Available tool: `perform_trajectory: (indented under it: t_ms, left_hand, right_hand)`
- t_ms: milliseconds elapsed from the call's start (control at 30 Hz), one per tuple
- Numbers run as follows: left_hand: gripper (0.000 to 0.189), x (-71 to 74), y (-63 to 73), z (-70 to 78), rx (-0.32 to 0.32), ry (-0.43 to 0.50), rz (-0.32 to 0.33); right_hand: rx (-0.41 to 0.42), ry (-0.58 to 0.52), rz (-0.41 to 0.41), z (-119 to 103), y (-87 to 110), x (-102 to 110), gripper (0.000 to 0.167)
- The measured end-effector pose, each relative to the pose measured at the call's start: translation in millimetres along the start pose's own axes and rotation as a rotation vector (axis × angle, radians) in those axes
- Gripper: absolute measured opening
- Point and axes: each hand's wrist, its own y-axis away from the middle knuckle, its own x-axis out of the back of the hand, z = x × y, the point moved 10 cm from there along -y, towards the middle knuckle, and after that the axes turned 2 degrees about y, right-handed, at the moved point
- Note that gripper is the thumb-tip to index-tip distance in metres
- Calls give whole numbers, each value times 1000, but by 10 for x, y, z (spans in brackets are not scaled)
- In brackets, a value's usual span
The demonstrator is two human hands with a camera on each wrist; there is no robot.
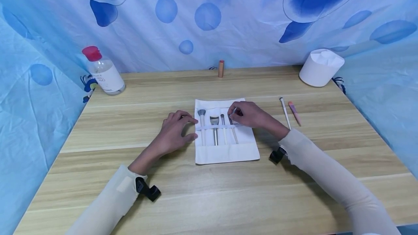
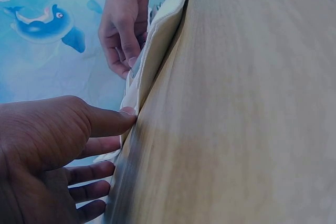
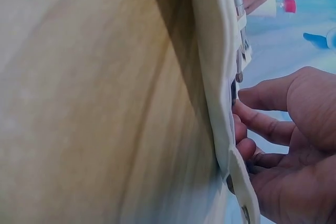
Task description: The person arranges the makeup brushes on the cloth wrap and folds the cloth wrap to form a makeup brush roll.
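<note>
pouch (image 1: 227,154): white, stitched edge | left grip (image 1: 173,133) spread | right grip (image 1: 249,115) pinching dark-tipped brush (image 1: 234,134)

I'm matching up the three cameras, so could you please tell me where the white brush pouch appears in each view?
Head: white brush pouch near the centre.
Left wrist: pouch edge-on, slanting from top centre down leftward.
Right wrist: pouch edge-on, right of centre, running top to bottom.
Shared landmark: right hand (head, right of centre; left wrist, upper left; right wrist, lower right).
</note>
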Motion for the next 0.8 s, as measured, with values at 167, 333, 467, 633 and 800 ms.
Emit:
perform_trajectory:
  t_ms: [167, 333, 467, 633, 800]
  left_hand:
    - [45, -12, -5, -3, 3, -5, -1]
    - [45, -21, -15, 1, 7, -9, -7]
    - [44, -19, -25, 0, 9, -14, -6]
    - [44, -21, -20, 2, 1, -10, 0]
    - [43, -25, -12, -11, -4, -11, 0]
  right_hand:
    - [-1, 16, 11, 50, 37, 44, 14]
    - [-31, 29, 92, 154, 137, 248, 17]
    - [-82, 111, 192, 342, 233, 527, 18]
    - [-235, 170, 219, 719, 363, 795, 20]
    - [-357, 206, 200, 987, 508, 989, 24]
